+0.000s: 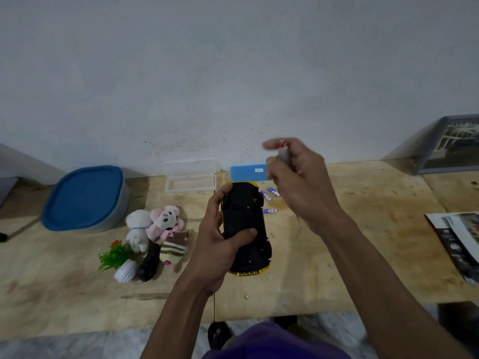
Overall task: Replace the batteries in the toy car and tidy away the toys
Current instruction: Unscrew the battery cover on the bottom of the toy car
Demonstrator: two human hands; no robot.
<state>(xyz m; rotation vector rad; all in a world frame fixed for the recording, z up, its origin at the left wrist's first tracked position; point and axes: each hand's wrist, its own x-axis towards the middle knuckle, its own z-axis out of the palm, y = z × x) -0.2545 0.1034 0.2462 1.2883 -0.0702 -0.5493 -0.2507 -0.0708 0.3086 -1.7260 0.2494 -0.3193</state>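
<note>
While left hand (220, 244) grips it above surface (363, 229), toy car (245, 226) lies upside down, long axis near-to-far; black underside, yellow body. Right hand (300, 177) fingers pinch small blurred object; batteries (269, 196) just right.

Small potted plant (118, 256), magazine (458, 244), perhaps a framed picture (451, 143).

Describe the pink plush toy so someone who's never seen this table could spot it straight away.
Start at the big blue-lidded tub at the table's left, then look right to the cluster of soft toys. The pink plush lies between a white plush and the upturned toy car. It alone has pink ears around a pale face.
</note>
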